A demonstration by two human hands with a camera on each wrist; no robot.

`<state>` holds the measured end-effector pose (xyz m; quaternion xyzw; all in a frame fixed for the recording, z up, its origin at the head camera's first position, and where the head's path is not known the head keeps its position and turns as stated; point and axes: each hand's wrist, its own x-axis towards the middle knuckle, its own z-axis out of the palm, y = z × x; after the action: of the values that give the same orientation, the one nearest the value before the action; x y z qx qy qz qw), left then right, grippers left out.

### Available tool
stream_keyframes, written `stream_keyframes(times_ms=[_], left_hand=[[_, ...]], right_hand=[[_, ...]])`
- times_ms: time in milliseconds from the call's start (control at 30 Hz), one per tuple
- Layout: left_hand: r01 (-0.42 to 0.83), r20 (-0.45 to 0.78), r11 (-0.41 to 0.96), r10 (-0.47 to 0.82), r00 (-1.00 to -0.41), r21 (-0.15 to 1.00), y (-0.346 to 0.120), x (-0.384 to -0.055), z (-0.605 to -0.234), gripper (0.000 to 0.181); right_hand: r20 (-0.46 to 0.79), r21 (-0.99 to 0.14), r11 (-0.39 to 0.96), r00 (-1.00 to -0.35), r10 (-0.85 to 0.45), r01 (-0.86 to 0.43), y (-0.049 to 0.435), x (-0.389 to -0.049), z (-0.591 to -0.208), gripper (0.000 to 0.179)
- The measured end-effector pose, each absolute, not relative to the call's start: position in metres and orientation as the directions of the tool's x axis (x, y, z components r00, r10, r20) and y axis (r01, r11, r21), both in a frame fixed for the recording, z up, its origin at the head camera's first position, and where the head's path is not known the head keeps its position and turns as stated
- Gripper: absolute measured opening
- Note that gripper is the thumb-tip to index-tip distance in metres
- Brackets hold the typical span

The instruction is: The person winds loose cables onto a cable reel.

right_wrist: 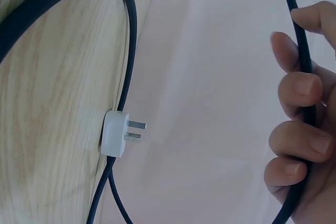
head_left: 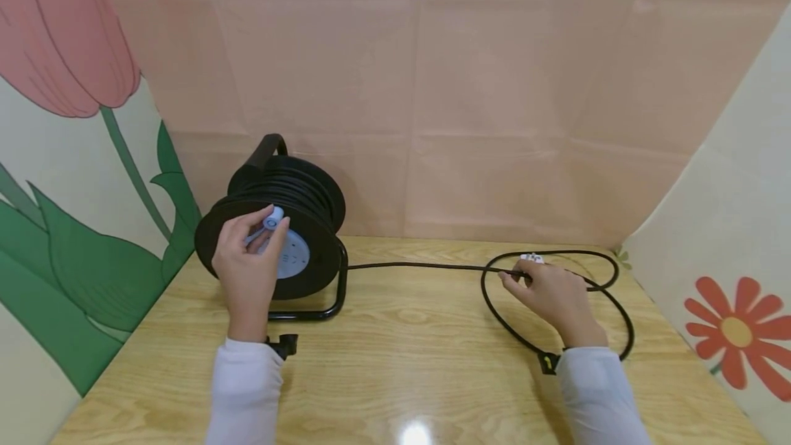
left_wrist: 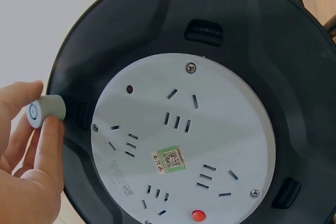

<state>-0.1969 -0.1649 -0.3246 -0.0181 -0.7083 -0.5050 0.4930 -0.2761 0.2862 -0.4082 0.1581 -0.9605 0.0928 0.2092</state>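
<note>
A black cable reel stands at the left on a tubular metal frame, wound with black cable. My left hand pinches the small light blue crank knob on its front disc between thumb and fingers. The round pale socket panel has several slots, screws and a red button. From the reel a stretch of cable runs right across the table. My right hand grips this cable with curled fingers. Beyond that hand lies the white plug, its metal prongs showing.
Loose cable loops lie on the wooden table around and under my right forearm. A pinkish backdrop rises behind the table. Flower-printed panels flank it, with a red flower on the right one.
</note>
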Motion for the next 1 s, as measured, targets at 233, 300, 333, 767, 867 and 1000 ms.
stream_keyframes(times_ms=[233,300,333,767,867,1000], left_hand=[[0.514,0.699,0.474,-0.46,-0.547,0.715,-0.171,-0.208,-0.338,0.028],[0.516,0.693,0.464,-0.445,-0.567,0.72,-0.171,-0.209,-0.34,0.028],[0.516,0.69,0.459,-0.436,-0.578,0.723,-0.17,-0.209,-0.34,0.028],[0.372,0.572,0.494,-0.351,-0.741,0.786,-0.163,-0.211,-0.343,0.04],[0.339,0.541,0.498,-0.345,-0.767,0.798,-0.163,-0.21,-0.342,0.043],[0.296,0.5,0.504,-0.337,-0.798,0.812,-0.162,-0.209,-0.34,0.045]], right_hand=[[0.499,-0.081,0.931,-0.823,-0.272,-0.357,0.288,-0.277,-0.409,0.039],[0.517,-0.075,0.926,-0.809,-0.28,-0.369,0.288,-0.278,-0.41,0.037],[0.515,-0.077,0.923,-0.808,-0.286,-0.376,0.288,-0.278,-0.411,0.037],[0.492,-0.059,0.896,-0.794,-0.357,-0.44,0.279,-0.279,-0.415,0.03],[0.511,-0.055,0.891,-0.779,-0.363,-0.451,0.278,-0.279,-0.415,0.029],[0.483,-0.076,0.88,-0.789,-0.379,-0.469,0.275,-0.278,-0.413,0.025]])
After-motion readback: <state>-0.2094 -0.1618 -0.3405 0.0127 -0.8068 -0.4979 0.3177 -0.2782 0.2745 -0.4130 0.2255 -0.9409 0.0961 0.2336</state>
